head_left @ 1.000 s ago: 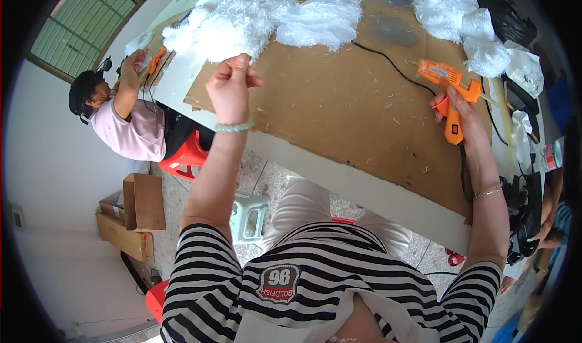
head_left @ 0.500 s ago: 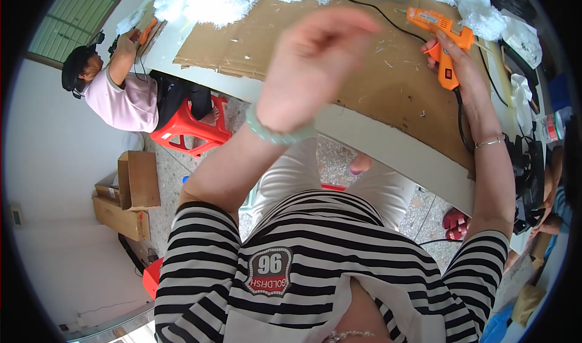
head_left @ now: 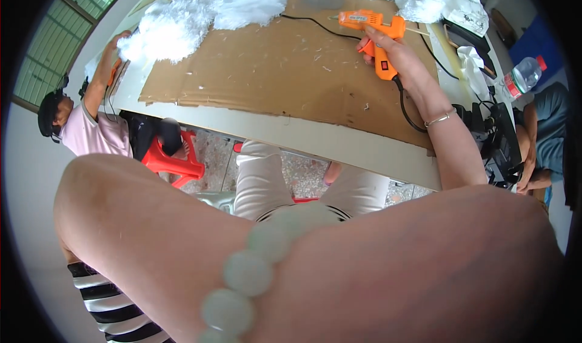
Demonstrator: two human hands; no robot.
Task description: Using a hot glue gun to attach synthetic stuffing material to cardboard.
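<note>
My right hand (head_left: 394, 49) is wrapped round the handle of an orange hot glue gun (head_left: 379, 26), a finger at its trigger. The gun is held over the brown cardboard (head_left: 242, 76) on the table, nozzle toward the left. A pale glue stick (head_left: 417, 32) pokes out of its back, and a black cord (head_left: 407, 109) hangs from the handle. My left hand (head_left: 418, 270) is raised very close to the view and fills its lower part; its fingers do not show. A pale green bead bracelet (head_left: 247, 273) circles that wrist.
Fluffy white material (head_left: 176, 27) lies along the table's far side. At the right are crumpled tissue (head_left: 471, 64), black equipment (head_left: 500, 140) and a red-capped bottle (head_left: 524, 76). A person in pink (head_left: 97, 134) works at the left; another person's arm (head_left: 527, 143) shows at the right.
My left hand has come up from over the table toward the view, now looming large. The right hand still grips the glue gun; the whole view has shifted somewhat.
</note>
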